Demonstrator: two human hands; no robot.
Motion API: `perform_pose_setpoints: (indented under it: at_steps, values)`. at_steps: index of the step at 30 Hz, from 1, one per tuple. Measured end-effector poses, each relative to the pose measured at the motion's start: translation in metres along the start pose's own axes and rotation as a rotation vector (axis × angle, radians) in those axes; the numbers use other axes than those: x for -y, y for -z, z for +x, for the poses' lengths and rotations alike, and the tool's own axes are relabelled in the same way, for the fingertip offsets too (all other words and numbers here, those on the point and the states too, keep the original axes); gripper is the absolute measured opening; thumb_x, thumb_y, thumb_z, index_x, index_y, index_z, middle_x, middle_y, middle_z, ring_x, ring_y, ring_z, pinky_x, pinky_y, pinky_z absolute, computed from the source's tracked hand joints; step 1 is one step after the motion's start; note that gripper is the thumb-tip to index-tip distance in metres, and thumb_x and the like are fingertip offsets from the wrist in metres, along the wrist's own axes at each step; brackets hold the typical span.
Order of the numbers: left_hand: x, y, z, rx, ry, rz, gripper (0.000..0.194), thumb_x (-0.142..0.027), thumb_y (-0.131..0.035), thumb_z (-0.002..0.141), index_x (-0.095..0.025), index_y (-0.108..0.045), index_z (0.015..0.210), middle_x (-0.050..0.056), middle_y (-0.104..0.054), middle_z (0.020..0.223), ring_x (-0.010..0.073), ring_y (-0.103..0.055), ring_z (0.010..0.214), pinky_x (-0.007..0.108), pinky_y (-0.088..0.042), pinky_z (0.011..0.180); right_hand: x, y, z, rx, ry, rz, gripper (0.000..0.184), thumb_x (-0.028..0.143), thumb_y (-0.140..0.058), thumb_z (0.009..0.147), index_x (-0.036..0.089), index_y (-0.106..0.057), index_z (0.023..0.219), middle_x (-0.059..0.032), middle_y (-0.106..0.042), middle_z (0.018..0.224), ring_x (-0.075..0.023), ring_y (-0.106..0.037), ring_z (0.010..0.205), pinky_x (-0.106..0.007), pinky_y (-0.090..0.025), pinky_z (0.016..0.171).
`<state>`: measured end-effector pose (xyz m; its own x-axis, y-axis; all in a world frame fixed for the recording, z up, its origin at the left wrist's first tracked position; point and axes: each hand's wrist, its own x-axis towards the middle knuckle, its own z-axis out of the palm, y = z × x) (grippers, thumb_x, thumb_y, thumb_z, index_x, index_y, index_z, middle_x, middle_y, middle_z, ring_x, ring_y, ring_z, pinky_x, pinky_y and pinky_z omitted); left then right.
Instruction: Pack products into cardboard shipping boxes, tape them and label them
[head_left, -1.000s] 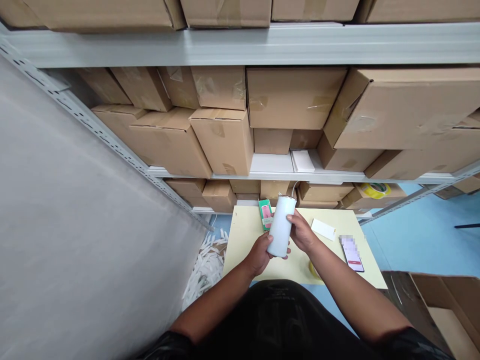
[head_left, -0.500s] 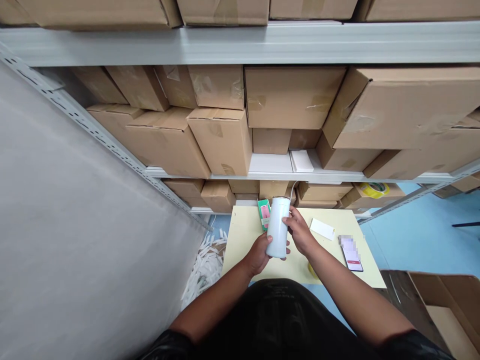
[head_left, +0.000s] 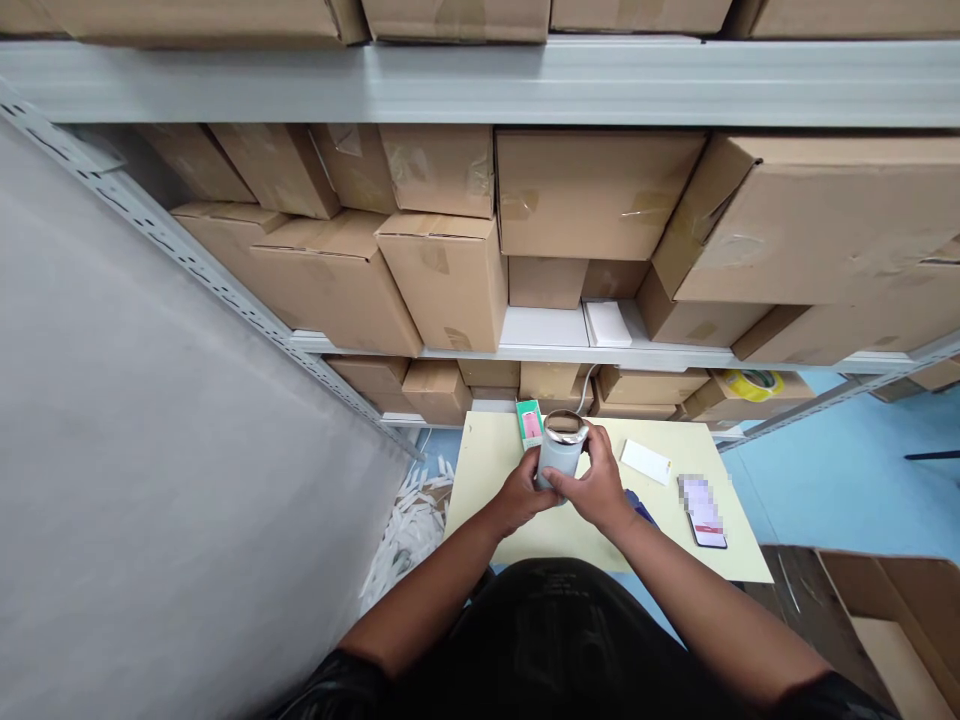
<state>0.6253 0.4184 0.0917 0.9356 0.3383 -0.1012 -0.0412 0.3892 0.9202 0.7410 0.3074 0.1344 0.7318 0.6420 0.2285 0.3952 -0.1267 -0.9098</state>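
Note:
Both my hands are wrapped round a pale blue cylinder (head_left: pixel 559 463) above the small table, its top tipped toward me. A shiny metal rim (head_left: pixel 566 434) circles the top, with a brownish surface inside it; whether this is a lidded cup or a device I cannot tell. My left hand (head_left: pixel 523 492) closes on the lower left side. On the right side, my right hand (head_left: pixel 596 485) has its thumb across the front and its fingers near the rim. Just behind the cylinder lies a green box with a pink picture (head_left: pixel 529 424).
On the cream table (head_left: pixel 480 470) are a white box (head_left: pixel 646 462), a phone (head_left: pixel 702 512) and a dark blue item (head_left: pixel 640 508) partly behind my right forearm. Shelves of cardboard boxes (head_left: pixel 442 280) rise behind, one bearing yellow tape (head_left: pixel 754 384). An open carton (head_left: pixel 892 620) stands right.
The cylinder has tilted so its metal-rimmed top faces me. My right hand has shifted its grip, thumb now across the front. The dark blue item has come into view beside my right forearm.

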Motion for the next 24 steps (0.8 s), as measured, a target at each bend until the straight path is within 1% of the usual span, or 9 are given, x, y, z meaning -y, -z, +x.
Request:
perform_pose_setpoints:
  at_steps: [3, 5, 7, 10, 13, 16, 19, 22, 24]
  values:
    - [0.003, -0.001, 0.002, -0.056, -0.08, 0.09, 0.09, -0.033, -0.097, 0.064, -0.021, -0.053, 0.142, 0.014, -0.06, 0.141, 0.0326, -0.058, 0.128, 0.044, -0.047, 0.107, 0.0, 0.001, -0.005, -0.063, 0.023, -0.082, 0.079, 0.043, -0.088, 0.067, 0.026, -0.053, 0.136, -0.0109, -0.056, 0.12, -0.0342, -0.057, 0.115, -0.05, -0.05, 0.099]
    - [0.005, -0.001, 0.001, -0.041, -0.054, 0.097, 0.085, -0.035, -0.095, 0.068, -0.019, -0.054, 0.141, 0.014, -0.063, 0.136, 0.0322, -0.06, 0.124, 0.042, -0.05, 0.102, -0.001, 0.004, -0.004, -0.048, 0.035, -0.05, 0.075, 0.044, -0.085, 0.071, 0.026, -0.053, 0.136, -0.0103, -0.057, 0.118, -0.0325, -0.058, 0.11, -0.049, -0.051, 0.096]
    - [0.007, 0.001, 0.001, -0.001, 0.003, 0.07, 0.08, -0.039, -0.091, 0.072, -0.018, -0.055, 0.141, 0.014, -0.066, 0.13, 0.0313, -0.063, 0.116, 0.04, -0.052, 0.094, -0.001, 0.009, -0.001, 0.028, 0.059, 0.023, 0.07, 0.044, -0.081, 0.076, 0.028, -0.053, 0.138, -0.01, -0.058, 0.121, -0.031, -0.059, 0.109, -0.048, -0.051, 0.096]
    - [0.007, 0.004, 0.0, 0.037, 0.038, 0.058, 0.081, -0.04, -0.091, 0.071, -0.018, -0.056, 0.14, 0.012, -0.068, 0.126, 0.0306, -0.065, 0.111, 0.039, -0.052, 0.091, 0.002, 0.016, 0.005, 0.165, 0.063, 0.124, 0.065, 0.039, -0.077, 0.079, 0.029, -0.055, 0.139, -0.0093, -0.061, 0.132, -0.0321, -0.058, 0.121, -0.048, -0.047, 0.105]
    - [0.004, 0.003, -0.001, 0.06, 0.039, 0.063, 0.079, -0.042, -0.089, 0.073, -0.019, -0.055, 0.141, 0.012, -0.068, 0.125, 0.0305, -0.065, 0.111, 0.04, -0.051, 0.092, 0.004, 0.014, 0.013, 0.189, -0.06, 0.161, 0.061, 0.038, -0.079, 0.077, 0.029, -0.058, 0.134, -0.0071, -0.068, 0.127, -0.0315, -0.063, 0.116, -0.048, -0.049, 0.103]
    - [0.0, -0.004, -0.002, 0.103, 0.058, -0.002, 0.077, -0.048, -0.084, 0.08, -0.021, -0.051, 0.144, 0.012, -0.067, 0.125, 0.0305, -0.065, 0.111, 0.041, -0.051, 0.092, 0.001, 0.009, 0.024, 0.091, -0.259, 0.185, 0.057, 0.046, -0.083, 0.073, 0.026, -0.061, 0.121, -0.0053, -0.072, 0.109, -0.0287, -0.067, 0.098, -0.044, -0.054, 0.086]
    - [-0.004, -0.011, -0.005, 0.072, 0.084, -0.007, 0.076, -0.051, -0.082, 0.082, -0.022, -0.051, 0.144, 0.012, -0.065, 0.129, 0.0317, -0.062, 0.117, 0.043, -0.05, 0.096, -0.004, 0.005, 0.034, 0.032, -0.427, 0.262, 0.056, 0.055, -0.085, 0.07, 0.024, -0.063, 0.111, -0.0047, -0.073, 0.102, -0.0278, -0.067, 0.093, -0.04, -0.055, 0.078]
    - [-0.006, -0.013, -0.007, 0.001, 0.105, 0.058, 0.073, -0.052, -0.083, 0.08, -0.021, -0.055, 0.141, 0.012, -0.064, 0.131, 0.0321, -0.059, 0.119, 0.042, -0.048, 0.097, -0.01, 0.006, 0.037, 0.084, -0.504, 0.384, 0.051, 0.062, -0.08, 0.074, 0.025, -0.066, 0.107, -0.0037, -0.073, 0.1, -0.0264, -0.067, 0.092, -0.038, -0.054, 0.077]
    - [-0.007, -0.011, -0.008, -0.004, 0.114, 0.071, 0.073, -0.052, -0.084, 0.079, -0.02, -0.057, 0.139, 0.011, -0.066, 0.128, 0.032, -0.059, 0.117, 0.042, -0.048, 0.096, -0.015, 0.008, 0.038, 0.114, -0.541, 0.498, 0.051, 0.069, -0.071, 0.08, 0.025, -0.068, 0.106, -0.0033, -0.073, 0.097, -0.0256, -0.067, 0.091, -0.037, -0.054, 0.078]
